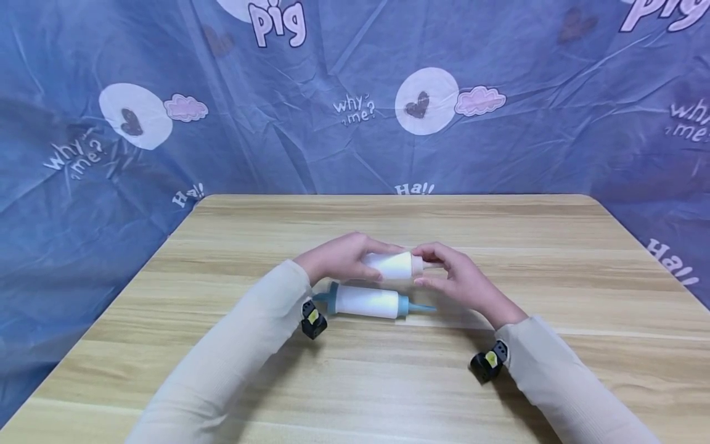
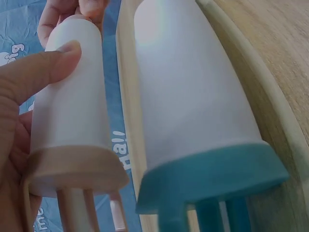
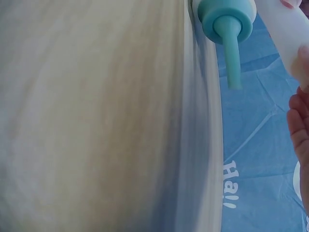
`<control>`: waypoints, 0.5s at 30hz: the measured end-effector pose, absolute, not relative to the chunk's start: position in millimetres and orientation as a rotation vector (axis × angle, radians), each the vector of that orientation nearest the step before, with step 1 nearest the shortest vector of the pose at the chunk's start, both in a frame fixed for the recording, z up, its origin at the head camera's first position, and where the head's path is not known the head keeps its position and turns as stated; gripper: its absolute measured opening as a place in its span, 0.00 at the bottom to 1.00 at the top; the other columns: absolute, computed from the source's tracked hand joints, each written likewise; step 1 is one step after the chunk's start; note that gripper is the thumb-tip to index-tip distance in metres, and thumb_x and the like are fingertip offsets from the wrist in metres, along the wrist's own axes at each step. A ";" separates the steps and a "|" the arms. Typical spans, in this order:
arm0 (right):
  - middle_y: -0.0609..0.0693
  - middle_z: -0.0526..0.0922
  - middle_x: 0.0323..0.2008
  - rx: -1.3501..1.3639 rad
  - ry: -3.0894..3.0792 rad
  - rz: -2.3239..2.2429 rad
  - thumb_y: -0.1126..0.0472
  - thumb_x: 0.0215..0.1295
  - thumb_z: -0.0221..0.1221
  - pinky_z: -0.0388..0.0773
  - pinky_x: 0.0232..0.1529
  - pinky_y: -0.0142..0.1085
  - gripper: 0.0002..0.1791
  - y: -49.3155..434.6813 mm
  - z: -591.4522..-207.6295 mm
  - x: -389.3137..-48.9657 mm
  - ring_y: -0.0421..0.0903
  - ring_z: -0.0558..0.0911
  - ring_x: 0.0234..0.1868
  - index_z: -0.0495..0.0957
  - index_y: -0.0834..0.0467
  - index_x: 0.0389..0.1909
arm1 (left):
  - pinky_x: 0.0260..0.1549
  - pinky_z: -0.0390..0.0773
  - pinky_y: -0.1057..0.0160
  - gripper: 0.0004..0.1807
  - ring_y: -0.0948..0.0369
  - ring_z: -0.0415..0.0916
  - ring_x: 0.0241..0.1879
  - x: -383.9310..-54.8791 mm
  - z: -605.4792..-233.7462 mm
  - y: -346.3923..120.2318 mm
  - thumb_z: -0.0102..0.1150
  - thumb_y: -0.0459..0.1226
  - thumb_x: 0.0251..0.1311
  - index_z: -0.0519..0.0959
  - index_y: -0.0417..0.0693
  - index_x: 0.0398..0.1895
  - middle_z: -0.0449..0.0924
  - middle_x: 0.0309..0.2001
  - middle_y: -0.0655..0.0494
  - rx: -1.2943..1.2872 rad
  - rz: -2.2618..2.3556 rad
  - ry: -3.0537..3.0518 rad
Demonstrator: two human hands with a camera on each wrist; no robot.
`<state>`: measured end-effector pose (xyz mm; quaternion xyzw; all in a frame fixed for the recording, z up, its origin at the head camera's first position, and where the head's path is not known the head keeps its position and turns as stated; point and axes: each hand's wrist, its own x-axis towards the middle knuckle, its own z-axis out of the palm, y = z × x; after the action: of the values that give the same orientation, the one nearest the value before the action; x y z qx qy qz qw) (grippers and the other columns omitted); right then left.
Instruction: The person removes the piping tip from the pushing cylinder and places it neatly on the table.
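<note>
A white-barrelled syringe with pale pink ends (image 1: 395, 266) lies sideways between both hands, its thin nozzle pointing right. My left hand (image 1: 346, 258) grips the barrel; in the left wrist view its thumb (image 2: 65, 60) lies along the white side above the pink-tan flange. At the nozzle end, my right hand (image 1: 452, 280) pinches the pink collar between thumb and fingers. Just nearer to me, a second white syringe with teal ends (image 1: 367, 301) rests on the table, its teal nozzle (image 3: 232, 58) also toward the right.
The wooden table (image 1: 388, 382) spreads around the hands. Behind it and along the sides hangs a blue printed cloth (image 1: 310, 123). Each wrist carries a small black camera, one on the left (image 1: 314, 320) and one on the right (image 1: 488, 362).
</note>
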<state>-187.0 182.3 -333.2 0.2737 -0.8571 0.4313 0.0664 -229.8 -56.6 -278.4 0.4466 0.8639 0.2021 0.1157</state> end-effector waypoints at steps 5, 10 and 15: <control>0.58 0.78 0.51 0.821 -2.628 1.346 0.61 0.61 0.60 0.69 0.57 0.52 0.23 181.7 -332.6 -188.1 0.56 0.75 0.54 0.70 0.61 0.57 | 0.45 0.74 0.67 0.32 0.63 0.76 0.44 -228.5 -278.8 -57.7 0.64 0.38 0.54 0.68 0.56 0.64 0.73 0.59 0.55 1.314 0.571 2.561; 0.61 0.80 0.46 0.746 -2.663 1.347 0.59 0.67 0.54 0.74 0.51 0.50 0.22 180.4 -332.1 -188.5 0.57 0.79 0.50 0.67 0.62 0.59 | 0.41 0.74 0.68 0.32 0.64 0.75 0.39 -227.9 -278.8 -57.3 0.64 0.39 0.54 0.68 0.56 0.64 0.75 0.57 0.56 1.326 0.551 2.584; 0.61 0.82 0.43 0.659 -2.722 1.352 0.53 0.68 0.52 0.77 0.47 0.48 0.22 178.1 -332.3 -189.2 0.54 0.82 0.45 0.69 0.60 0.58 | 0.38 0.74 0.69 0.32 0.65 0.76 0.37 -228.0 -280.1 -57.4 0.64 0.38 0.53 0.68 0.56 0.64 0.75 0.57 0.55 1.333 0.542 2.589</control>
<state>-189.2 178.1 -332.3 0.2118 -0.8752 0.4346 0.0158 -228.0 -57.4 -280.1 0.4482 0.8705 0.1823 0.0898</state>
